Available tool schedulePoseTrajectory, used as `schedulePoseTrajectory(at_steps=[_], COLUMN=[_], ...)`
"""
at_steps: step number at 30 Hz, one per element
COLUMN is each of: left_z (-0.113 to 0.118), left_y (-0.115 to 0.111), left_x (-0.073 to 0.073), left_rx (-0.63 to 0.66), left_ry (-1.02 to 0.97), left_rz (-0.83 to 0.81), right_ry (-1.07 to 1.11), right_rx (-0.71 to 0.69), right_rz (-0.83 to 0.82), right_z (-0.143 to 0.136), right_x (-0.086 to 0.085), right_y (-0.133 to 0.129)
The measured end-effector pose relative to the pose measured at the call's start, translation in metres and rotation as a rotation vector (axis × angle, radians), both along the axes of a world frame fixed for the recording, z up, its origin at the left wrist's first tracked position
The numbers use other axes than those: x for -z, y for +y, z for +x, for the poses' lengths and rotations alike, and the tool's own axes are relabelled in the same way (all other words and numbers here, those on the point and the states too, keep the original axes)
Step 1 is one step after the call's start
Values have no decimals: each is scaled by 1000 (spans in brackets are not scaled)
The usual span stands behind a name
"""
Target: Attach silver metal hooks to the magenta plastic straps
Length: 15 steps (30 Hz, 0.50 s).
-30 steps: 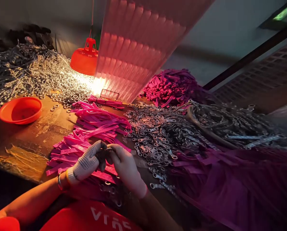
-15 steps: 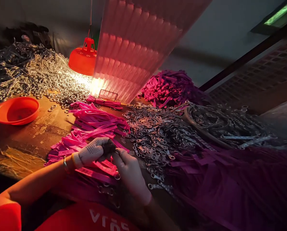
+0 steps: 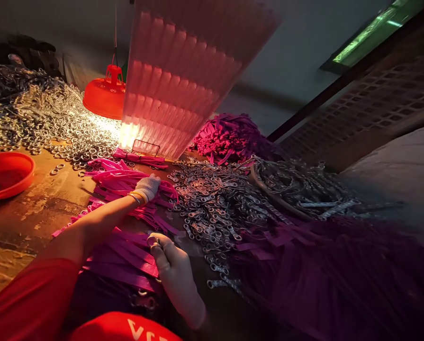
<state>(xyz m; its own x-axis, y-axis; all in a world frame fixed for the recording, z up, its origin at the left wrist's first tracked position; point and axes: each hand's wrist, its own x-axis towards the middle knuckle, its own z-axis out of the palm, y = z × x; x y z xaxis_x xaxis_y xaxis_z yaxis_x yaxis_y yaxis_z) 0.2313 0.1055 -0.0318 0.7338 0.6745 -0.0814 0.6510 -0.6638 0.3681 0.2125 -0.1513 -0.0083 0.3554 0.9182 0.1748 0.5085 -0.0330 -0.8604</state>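
Observation:
My left hand (image 3: 148,186), in a white dotted glove, reaches forward onto the far right part of a pile of pink straps (image 3: 108,176). Its fingers curl downward, and whatever they hold is hidden. Closer to me, my right hand (image 3: 178,272), also in a pale glove, pinches a small metal ring (image 3: 152,240) between thumb and forefinger. More pink straps (image 3: 126,258) lie fanned out just left of it. Ring-ended metallic strips (image 3: 215,194) are heaped to the right of both hands.
At left are an orange bowl (image 3: 9,175) and a large heap of metal rings (image 3: 69,128) under a red hanging lamp (image 3: 105,97). A ribbed translucent panel (image 3: 176,80) rises behind the straps. Purple straps (image 3: 321,274) fill the right side.
My hands have parted from the dark piece they held together. My left hand has moved forward onto the pink straps; my right stays low. The view has turned slightly right.

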Motion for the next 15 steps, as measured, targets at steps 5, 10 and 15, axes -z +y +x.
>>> schedulePoseTrajectory(at_steps=[5, 10, 15], left_z=[-19, -56, -117], left_y=[-12, -39, -89], left_x=[-18, -50, -76], left_rx=[46, 80, -1], left_ry=[-123, -293, -617], left_rz=[8, -97, -856], right_ry=[15, -56, -181], right_rx=[60, 106, 58], right_rz=[-21, 100, 157], right_z=[14, 32, 34], right_x=[-2, -8, -19], right_y=[6, 10, 18])
